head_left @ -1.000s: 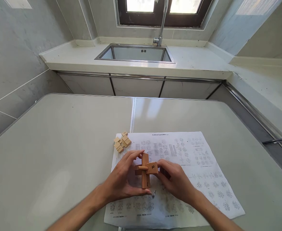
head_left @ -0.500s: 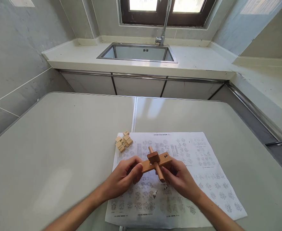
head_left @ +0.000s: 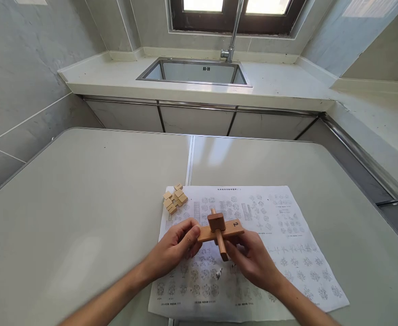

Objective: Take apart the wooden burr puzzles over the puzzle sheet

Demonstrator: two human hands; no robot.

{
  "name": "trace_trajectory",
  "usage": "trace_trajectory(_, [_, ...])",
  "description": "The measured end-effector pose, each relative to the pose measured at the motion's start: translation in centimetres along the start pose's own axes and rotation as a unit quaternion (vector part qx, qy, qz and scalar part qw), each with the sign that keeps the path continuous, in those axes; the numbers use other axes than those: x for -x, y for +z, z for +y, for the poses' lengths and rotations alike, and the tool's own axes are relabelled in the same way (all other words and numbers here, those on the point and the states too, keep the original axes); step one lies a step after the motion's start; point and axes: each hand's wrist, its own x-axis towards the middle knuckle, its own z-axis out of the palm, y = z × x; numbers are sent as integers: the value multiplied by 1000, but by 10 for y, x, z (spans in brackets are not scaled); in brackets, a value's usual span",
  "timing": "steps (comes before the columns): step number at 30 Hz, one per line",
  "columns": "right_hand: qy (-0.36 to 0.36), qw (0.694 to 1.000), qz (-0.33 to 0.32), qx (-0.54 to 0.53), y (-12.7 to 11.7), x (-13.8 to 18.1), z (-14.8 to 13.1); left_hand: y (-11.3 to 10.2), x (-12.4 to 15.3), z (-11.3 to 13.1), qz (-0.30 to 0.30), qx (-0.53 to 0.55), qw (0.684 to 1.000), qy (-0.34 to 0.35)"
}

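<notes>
Between my two hands is a wooden interlocking puzzle [head_left: 216,222], held above a printed paper sheet. It has a flat bar marked "2", a block standing up through its middle, and a thin rod crossing toward me. My left hand [head_left: 180,244] pinches the bar's left end between thumb and fingers. My right hand [head_left: 253,256] grips the right end from below, its thumb near the rod; some of its fingertips are hidden under the bar. The paper sheet [head_left: 300,271] carries rows of small line diagrams and has a few torn spots.
A cluster of pale wooden puzzle pieces [head_left: 177,199] lies on the sheet's upper left corner. The sheet rests on a light folding table [head_left: 83,190] with a centre seam. Beyond it are a counter [head_left: 280,81], a sink [head_left: 194,82] and a faucet [head_left: 231,45].
The puzzle has turned and tilted slightly in my hands: the bar lies more level, the upright block shows taller, and the rod points more straight toward me. Both hands keep their hold.
</notes>
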Motion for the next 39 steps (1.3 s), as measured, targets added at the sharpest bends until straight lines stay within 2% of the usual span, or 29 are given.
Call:
trace_trajectory(2, [29,999,-6,-44,3,0,-2,2,1,2,68,-43,996,22])
trace_trajectory(4, [46,997,-7,-65,4,0,-4,4,2,3,106,-68,991,51])
trace_trajectory(6, [58,996,-9,-67,6,0,-6,5,3,1,87,-49,992,75])
trace_trajectory(9, [70,995,-21,-69,11,1,-10,8,5,-5,24,1,995,97])
trace_trajectory(13, [63,994,-41,-78,21,4,-13,13,8,-9,-18,36,996,74])
trace_trajectory(28, [61,993,-49,-83,22,4,-18,14,5,-4,-7,-1,999,50])
trace_trajectory(39, [68,994,-55,-72,25,6,-17,7,6,-9,1,-19,998,64])
